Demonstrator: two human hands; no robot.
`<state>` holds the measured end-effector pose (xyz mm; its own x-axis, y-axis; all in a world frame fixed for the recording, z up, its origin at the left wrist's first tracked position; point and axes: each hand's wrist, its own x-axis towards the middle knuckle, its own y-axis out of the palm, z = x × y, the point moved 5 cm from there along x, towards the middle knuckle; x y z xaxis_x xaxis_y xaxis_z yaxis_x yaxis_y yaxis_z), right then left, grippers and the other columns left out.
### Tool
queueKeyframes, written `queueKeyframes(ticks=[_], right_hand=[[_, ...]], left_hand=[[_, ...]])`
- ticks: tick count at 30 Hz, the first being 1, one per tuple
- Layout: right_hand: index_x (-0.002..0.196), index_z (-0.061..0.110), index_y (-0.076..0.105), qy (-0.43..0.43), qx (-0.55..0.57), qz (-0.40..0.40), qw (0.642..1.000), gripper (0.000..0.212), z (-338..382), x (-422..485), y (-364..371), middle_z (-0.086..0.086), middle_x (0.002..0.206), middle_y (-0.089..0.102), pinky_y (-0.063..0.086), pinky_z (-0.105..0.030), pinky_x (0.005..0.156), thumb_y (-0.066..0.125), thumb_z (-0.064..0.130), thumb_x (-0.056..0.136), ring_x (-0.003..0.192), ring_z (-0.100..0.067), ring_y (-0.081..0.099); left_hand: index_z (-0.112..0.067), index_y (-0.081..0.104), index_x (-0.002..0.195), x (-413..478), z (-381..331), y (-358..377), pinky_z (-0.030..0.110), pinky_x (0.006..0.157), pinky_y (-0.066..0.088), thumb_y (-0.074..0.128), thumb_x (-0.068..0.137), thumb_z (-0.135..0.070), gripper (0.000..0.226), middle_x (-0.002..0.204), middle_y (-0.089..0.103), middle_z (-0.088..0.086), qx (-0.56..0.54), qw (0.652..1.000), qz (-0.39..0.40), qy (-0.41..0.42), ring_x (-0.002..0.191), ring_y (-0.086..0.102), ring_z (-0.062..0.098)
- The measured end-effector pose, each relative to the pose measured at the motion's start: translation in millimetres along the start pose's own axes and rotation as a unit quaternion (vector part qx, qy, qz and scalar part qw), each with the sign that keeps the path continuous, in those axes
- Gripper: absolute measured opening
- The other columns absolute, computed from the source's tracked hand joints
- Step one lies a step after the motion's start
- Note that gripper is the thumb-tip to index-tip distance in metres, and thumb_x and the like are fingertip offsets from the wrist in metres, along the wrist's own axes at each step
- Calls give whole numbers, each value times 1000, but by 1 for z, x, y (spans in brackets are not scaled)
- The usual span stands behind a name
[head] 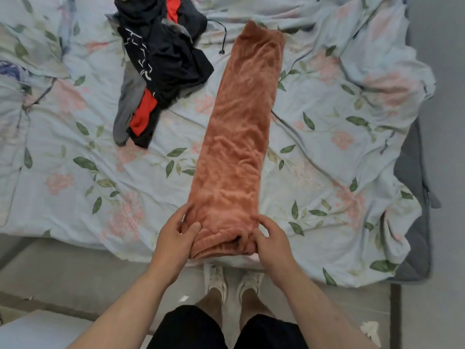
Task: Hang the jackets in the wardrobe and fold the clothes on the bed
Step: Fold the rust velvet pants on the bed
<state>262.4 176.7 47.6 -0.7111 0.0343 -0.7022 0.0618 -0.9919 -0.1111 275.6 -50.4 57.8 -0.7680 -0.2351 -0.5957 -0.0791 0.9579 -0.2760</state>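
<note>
Orange-brown fleece trousers [241, 127] lie folded lengthwise on the bed [75, 177], stretching from the near edge to the far side. My left hand [176, 235] grips the left corner of the near waistband end, thumb on top. At the right corner of that same end, my right hand [270, 241] holds the cloth with curled fingers. A heap of black, red and grey clothes [161, 59] lies crumpled at the far left of the trousers.
The bed wears a rumpled pale blue floral sheet. A grey mattress edge [415, 222] shows on the right. My white shoes [234, 280] stand on the light floor right at the bed's near edge.
</note>
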Motion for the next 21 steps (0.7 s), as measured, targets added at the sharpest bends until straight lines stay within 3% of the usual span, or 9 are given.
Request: queueKeyframes(ticks=[2,5,7,9,12,15,18,21], right_hand=[[114,28,75,-20,54,57,997,55,29,-10,1,6,126,66,57,-24,78,46,-12,90,104,-7,69],[117,27,75,-92,63,149,983,47,81,-24,1,16,145,52,56,-29,91,63,-8,89,126,-10,58],[117,30,74,-138,22,150,979,41,109,-27,-2,13,135,63,56,-29,94,72,2,88,122,-12,62],[115,22,74,-156,25,115,981,32,132,-26,-7,4,114,74,56,-25,88,71,3,90,106,-13,69],[105,17,77,-185,34,57,980,26,163,-26,-12,3,96,77,53,-17,74,67,-1,90,86,-8,70],[116,23,74,-217,5,31,976,36,187,-34,-16,10,105,76,52,-13,81,67,1,88,99,0,69],[104,21,78,-242,-55,12,969,22,207,-47,-21,12,96,75,49,-12,75,65,8,91,89,3,67],[86,6,71,-247,-79,-11,966,10,220,-66,-29,5,75,65,45,-16,63,65,11,92,69,0,58]], left_hand=[[-30,74,108,-3,-28,-8,34,92,55,57,97,-12,28,109,74,-4,-49,999,11,-5,102,69,9],[0,70,113,1,-65,-16,44,89,59,42,82,7,43,119,69,21,-247,961,112,-57,108,68,32],[6,61,126,3,-96,-19,44,95,55,37,67,17,65,129,63,25,-280,937,207,-22,119,62,36],[-1,62,128,2,-124,-22,45,101,51,40,74,27,64,130,63,21,-216,946,239,48,121,61,34],[-18,75,102,1,-157,-30,31,86,58,71,81,9,35,103,73,11,-107,976,140,126,99,70,22],[-22,63,61,-2,-185,-44,10,61,44,76,80,-5,28,73,57,1,27,979,-9,201,69,56,6],[-20,61,62,-14,-211,-51,5,68,38,74,83,-16,25,88,59,-15,98,954,-41,279,84,56,-6],[-16,56,64,-28,-225,-55,13,58,38,69,87,-18,26,68,58,-19,134,945,-24,297,66,55,-1]])
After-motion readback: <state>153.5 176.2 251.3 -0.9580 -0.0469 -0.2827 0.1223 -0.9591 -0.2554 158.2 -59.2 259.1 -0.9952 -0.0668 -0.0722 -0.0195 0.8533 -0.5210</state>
